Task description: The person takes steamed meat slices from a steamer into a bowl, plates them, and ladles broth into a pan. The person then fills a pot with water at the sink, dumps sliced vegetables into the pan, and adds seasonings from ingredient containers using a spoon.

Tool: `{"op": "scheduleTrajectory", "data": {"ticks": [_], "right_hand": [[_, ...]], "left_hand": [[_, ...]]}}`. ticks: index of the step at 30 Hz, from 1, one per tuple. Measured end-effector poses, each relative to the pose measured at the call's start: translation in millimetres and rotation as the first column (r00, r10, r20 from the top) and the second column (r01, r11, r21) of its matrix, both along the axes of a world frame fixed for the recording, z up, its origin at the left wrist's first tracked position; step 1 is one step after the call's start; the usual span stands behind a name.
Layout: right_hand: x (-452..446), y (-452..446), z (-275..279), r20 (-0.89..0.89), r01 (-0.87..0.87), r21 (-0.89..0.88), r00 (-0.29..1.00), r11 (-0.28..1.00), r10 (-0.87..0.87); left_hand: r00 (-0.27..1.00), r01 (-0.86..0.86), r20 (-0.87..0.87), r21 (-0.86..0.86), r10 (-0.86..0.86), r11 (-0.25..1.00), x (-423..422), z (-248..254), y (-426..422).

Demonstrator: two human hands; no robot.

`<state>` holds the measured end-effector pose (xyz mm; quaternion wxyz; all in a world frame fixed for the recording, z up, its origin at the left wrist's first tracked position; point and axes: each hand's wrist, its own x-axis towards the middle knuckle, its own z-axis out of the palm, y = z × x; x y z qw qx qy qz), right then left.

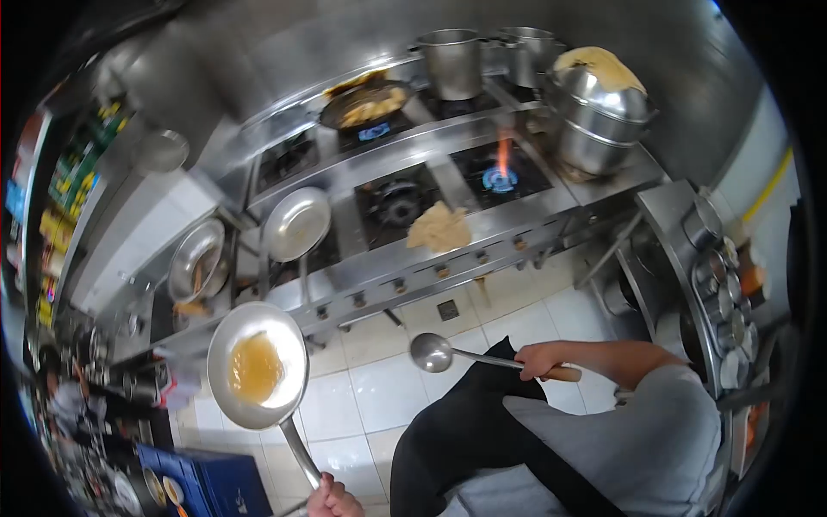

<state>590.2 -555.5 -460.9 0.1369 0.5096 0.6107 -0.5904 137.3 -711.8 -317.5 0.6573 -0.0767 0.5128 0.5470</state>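
At the near edge, left of centre, the left hand is closed around the handle of a pale metal frying pan, which is held up at the near left with a pool of yellow-brown liquid in its bowl. A blue bin stands on the floor at the near left. To the right, the right hand grips a ladle by its wooden handle, the metal bowl pointing left above the white tiled floor. Farther on, a steel stove crosses the scene; on its near row a second pan sits at the left, a crumpled tan cloth lies on the front edge in the middle, and a lit burner shows blue and orange flame at the right. On the far row are a dark pan of food at the left and a tall pot right of it.
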Motion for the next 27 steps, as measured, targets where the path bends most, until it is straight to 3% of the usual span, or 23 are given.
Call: {"op": "scheduleTrajectory", "data": {"ticks": [1, 2, 4, 6, 8, 15, 18, 19, 22, 24, 26, 27], "right_hand": [[25.7, -8.0, -20.8, 0.063, 0.09, -0.049, 0.994, 0.995, -0.087], [51.5, -15.3, -42.5, 0.128, 0.179, -0.09, 0.978, 0.98, -0.167], [105.6, -33.6, -82.9, 0.16, 0.39, -0.106, 0.915, 0.915, -0.371], [165.0, -51.6, -134.8, 0.199, 0.531, -0.131, 0.841, 0.837, -0.503], [205.8, -63.5, -133.3, 0.282, 0.64, -0.1, 0.752, 0.762, -0.595], [300.3, -92.4, -123.0, 0.353, 0.785, -0.077, 0.598, 0.615, -0.719], [324.4, -101.5, -161.2, 0.352, 0.772, -0.059, 0.609, 0.632, -0.711], [325.7, -102.9, -154.6, 0.317, 0.801, -0.07, 0.583, 0.595, -0.748], [301.9, -83.7, -41.8, 0.266, 0.863, -0.092, 0.503, 0.497, -0.823], [307.1, -94.6, -37.1, 0.106, 0.881, -0.231, 0.444, 0.412, -0.89], [288.8, -68.7, 32.7, -0.071, 0.88, -0.291, 0.372, 0.376, -0.926], [278.9, -55.9, 44.6, -0.138, 0.883, -0.377, 0.244, 0.279, -0.96]], "left_hand": [[0.933, 0.031, 0.351, 0.15, -0.083, 0.988, -7.4, -17.3, 12.5], [0.93, 0.059, 0.351, 0.158, -0.112, 0.986, 7.7, -9.0, 37.2], [0.806, 0.116, 0.525, 0.311, -0.272, 0.943, 58.2, 15.6, 99.7], [0.806, 0.193, 0.474, 0.356, -0.355, 0.914, 102.3, 29.1, 155.5], [0.744, 0.248, 0.487, 0.433, -0.457, 0.867, 143.7, 46.4, 210.9], [0.559, 0.562, 0.247, 0.589, -0.792, 0.581, 244.6, 102.0, 411.1], [0.478, 0.646, 0.141, 0.613, -0.867, 0.455, 285.0, 126.4, 501.1], [0.453, 0.666, 0.138, 0.605, -0.881, 0.437, 301.7, 135.8, 526.2], [0.397, 0.723, 0.065, 0.593, -0.915, 0.356, 345.7, 158.1, 602.4], [0.328, 0.744, 0.049, 0.601, -0.943, 0.29, 370.6, 169.3, 649.6], [0.258, 0.754, 0.048, 0.615, -0.965, 0.232, 393.3, 175.1, 695.8], [0.243, 0.761, 0.06, 0.607, -0.968, 0.229, 403.6, 178.6, 716.6]]}}
